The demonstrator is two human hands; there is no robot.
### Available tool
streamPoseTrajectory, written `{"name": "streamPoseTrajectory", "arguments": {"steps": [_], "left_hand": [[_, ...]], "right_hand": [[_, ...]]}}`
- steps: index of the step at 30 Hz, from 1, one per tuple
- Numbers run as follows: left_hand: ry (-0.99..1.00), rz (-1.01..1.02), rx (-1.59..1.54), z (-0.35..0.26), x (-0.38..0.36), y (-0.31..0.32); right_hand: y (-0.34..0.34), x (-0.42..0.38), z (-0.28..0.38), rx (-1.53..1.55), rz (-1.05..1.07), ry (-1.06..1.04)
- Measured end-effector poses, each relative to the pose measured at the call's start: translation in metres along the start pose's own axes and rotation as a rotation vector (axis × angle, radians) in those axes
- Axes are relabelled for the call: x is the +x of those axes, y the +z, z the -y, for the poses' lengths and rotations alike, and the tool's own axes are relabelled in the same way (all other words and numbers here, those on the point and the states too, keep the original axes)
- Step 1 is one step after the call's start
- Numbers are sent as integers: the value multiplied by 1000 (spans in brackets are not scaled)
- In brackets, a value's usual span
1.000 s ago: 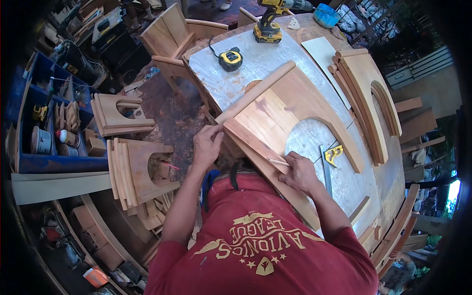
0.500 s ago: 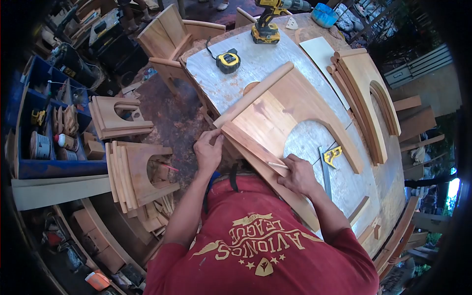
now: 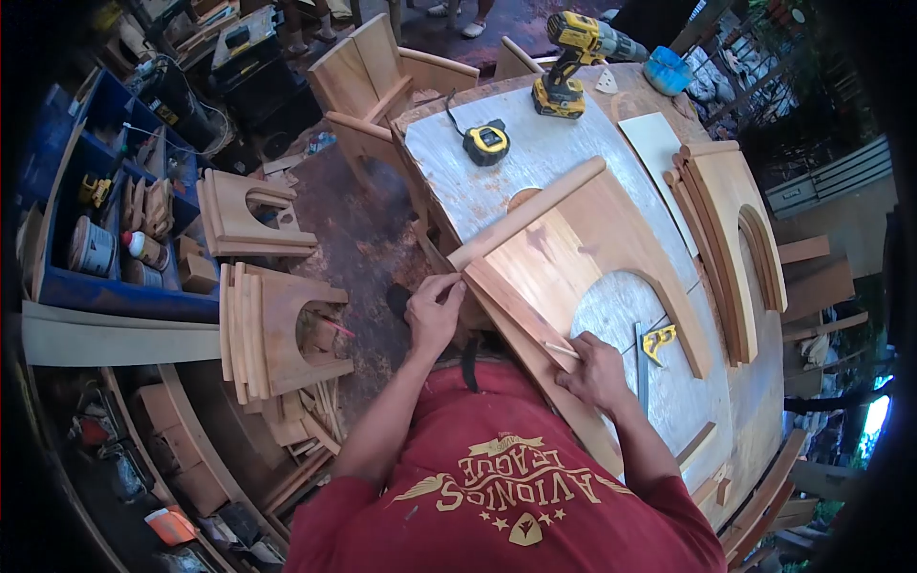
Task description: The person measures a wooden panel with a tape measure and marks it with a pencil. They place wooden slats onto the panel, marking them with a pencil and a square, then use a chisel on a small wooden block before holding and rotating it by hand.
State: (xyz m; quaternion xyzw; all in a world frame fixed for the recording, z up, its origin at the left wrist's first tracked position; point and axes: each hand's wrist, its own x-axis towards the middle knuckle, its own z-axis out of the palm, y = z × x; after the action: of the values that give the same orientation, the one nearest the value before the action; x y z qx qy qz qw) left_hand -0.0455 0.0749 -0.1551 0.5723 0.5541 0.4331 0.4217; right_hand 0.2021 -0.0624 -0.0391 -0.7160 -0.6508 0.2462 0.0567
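Note:
A wooden panel (image 3: 544,234) with a curved cutout and a rounded top rail lies on the metal-topped table. Along its near edge runs a narrow wooden strip (image 3: 521,306). My left hand (image 3: 435,310) pinches the strip's left end, by the corner of the rail. At the strip's right end, my right hand (image 3: 594,371) has its fingers closed around it, with a pencil (image 3: 562,350) sticking out between them. A yellow combination square (image 3: 657,342) with its blade lies just right of my right hand.
A tape measure (image 3: 487,142) and a yellow drill (image 3: 564,95) stand at the table's far side. Stacked curved panels (image 3: 735,220) lie at the right. More cut panels (image 3: 277,329) are at the left, beside a blue shelf (image 3: 172,304). A person's feet (image 3: 473,30) show beyond.
The whole view has shifted, so the table and both hands appear farther right and lower. Both hands remain at the same ends of the strip.

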Motion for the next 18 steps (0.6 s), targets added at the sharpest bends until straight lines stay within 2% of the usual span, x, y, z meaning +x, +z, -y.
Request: {"name": "streamPoseTrajectory", "arguments": {"steps": [3,9,18], "left_hand": [[-16,11,-15,-2,3,-1],[188,0,23,-8,8,-7],[285,135,73,-9,23,-19]], "right_hand": [[-2,2,2,-9,-10,-10],[-2,2,3,-26,0,-4],[-4,0,2,-13,15,13]]}}
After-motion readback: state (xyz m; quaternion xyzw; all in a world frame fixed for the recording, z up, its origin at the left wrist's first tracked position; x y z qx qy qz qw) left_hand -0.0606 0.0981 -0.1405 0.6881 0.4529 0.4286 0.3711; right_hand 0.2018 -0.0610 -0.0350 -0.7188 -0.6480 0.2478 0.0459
